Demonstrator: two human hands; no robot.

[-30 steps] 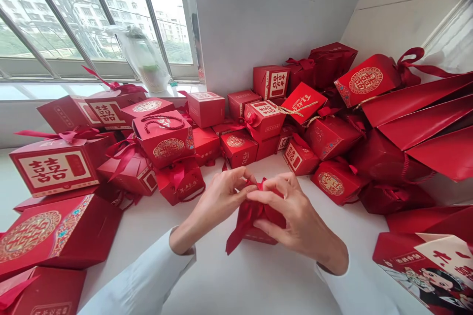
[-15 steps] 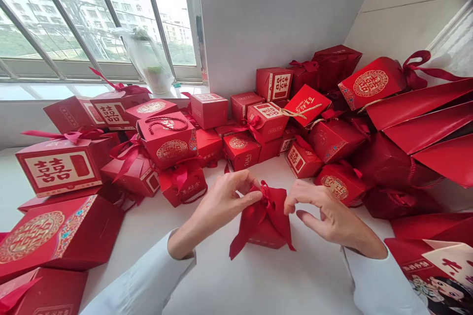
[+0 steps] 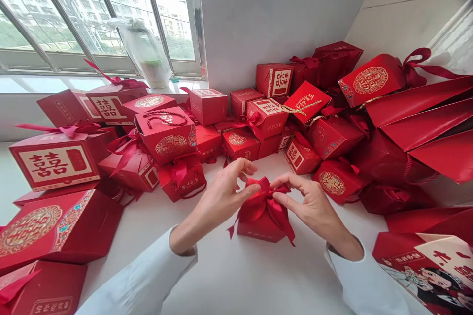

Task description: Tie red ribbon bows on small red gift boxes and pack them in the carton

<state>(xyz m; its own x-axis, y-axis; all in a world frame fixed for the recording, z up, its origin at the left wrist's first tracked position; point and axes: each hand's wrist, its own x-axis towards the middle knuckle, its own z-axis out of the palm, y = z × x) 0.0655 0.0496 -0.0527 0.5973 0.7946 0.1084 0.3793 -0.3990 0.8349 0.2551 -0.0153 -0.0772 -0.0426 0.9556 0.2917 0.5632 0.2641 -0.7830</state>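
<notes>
A white counter (image 3: 221, 280) holds red boxes (image 3: 166, 135) around the ribboned box (image 3: 258, 229).

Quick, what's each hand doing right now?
Left hand: closed, pinching the red satin bow on the small red gift box.
Right hand: closed, pinching the same bow.

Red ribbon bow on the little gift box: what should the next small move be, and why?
Probably a gentle outward tug on the loops to snug and even the bow. The left hand and right hand both have fingers at the red ribbon bow, which sits on top of the red gift box. Its loops look uneven, and one tail hangs longer than the other.
</notes>
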